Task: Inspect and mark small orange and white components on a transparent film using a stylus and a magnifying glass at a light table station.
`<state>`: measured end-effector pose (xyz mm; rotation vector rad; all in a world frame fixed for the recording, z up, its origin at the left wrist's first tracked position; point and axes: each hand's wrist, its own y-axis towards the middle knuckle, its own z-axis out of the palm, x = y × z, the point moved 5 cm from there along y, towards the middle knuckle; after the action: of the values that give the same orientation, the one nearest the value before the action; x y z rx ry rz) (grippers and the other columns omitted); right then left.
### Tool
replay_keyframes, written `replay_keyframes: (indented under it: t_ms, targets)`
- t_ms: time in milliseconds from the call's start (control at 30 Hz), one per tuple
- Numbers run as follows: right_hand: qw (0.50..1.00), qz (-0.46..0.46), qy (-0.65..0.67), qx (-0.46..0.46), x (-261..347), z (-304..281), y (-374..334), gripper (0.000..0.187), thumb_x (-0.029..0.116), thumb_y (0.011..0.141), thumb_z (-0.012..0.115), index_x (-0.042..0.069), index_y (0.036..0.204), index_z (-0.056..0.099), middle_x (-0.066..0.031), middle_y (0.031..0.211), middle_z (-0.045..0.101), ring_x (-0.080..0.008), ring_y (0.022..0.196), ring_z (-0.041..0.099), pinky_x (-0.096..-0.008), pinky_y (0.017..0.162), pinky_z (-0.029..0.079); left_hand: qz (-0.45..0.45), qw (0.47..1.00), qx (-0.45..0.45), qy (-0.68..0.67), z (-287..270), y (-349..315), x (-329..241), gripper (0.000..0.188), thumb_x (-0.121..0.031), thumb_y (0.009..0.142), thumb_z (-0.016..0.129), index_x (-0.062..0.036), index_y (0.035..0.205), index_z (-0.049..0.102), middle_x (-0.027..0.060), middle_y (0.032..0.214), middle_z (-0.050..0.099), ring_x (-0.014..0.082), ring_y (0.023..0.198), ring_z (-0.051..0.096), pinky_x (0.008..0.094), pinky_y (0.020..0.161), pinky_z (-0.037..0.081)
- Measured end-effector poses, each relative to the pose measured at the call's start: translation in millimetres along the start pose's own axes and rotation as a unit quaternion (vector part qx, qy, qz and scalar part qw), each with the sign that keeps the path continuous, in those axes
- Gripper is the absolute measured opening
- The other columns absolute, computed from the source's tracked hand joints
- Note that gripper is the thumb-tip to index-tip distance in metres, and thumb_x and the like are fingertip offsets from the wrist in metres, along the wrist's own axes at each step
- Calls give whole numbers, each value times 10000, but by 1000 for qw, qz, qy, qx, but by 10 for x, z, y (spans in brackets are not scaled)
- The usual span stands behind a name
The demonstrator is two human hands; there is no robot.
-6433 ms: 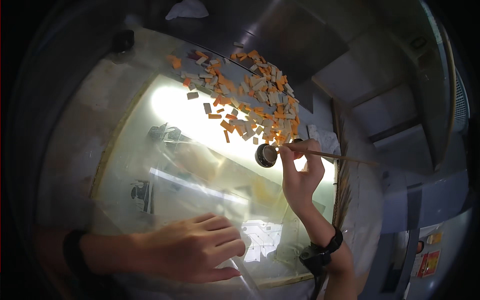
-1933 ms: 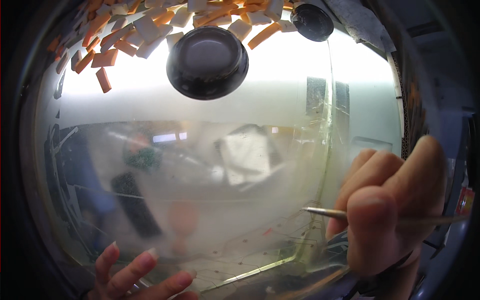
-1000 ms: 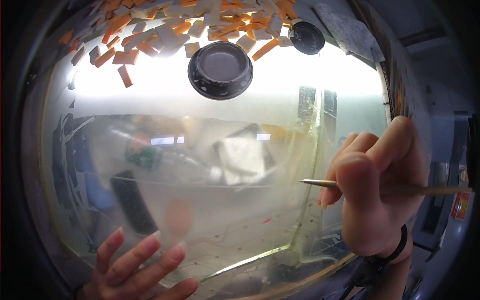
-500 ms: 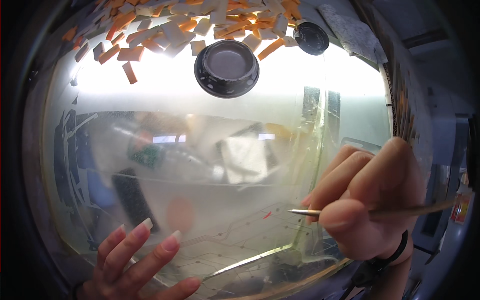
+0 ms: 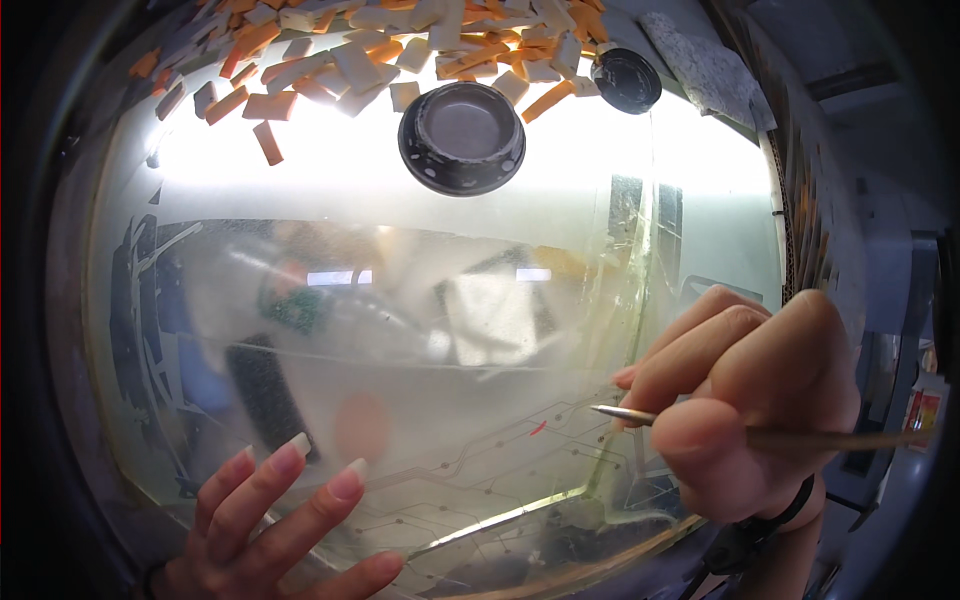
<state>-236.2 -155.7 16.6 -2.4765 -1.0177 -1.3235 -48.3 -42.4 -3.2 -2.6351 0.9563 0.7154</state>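
Note:
My right hand, at the right, pinches a thin wooden-handled tool with a tapered metal tip. The tip points left over a clear sheet printed with fine circuit-like lines and dots. A small red mark lies just left of the tip; the tip and the mark are apart. My left hand is at the lower left, fingers spread on or just above the sheet's near-left part. It holds nothing.
A black round dish stands on the brightly lit far part of the glass-like surface. A smaller black round lid or dish is farther right. Orange and white blocks are heaped along the far edge. A crumpled whitish cloth lies at far right.
My right hand and the tool have shifted slightly right, so the tip is a little farther from the red mark. The left hand stays spread in nearly the same place.

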Motion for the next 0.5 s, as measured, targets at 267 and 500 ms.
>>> replay_keyframes:
  t_ms: [267,500]
  targets:
    - [999,-38,-29,-4,24,18,2,353,256,736,669,59,722,377,-72,563,548,-155,480,501,-279,538,456,-1,1000,-2,5,13,-4,-3,456,-477,865,313,-180,1145,517,190,1239,425,386,1190,324,465,980,229]
    - [998,-35,-46,2,25,4,12,325,220,734,671,61,727,388,-72,555,546,-148,482,494,-272,534,421,-3,1000,3,4,19,-4,-5,458,-481,862,315,-185,1152,510,186,1247,417,383,1196,316,465,985,222]
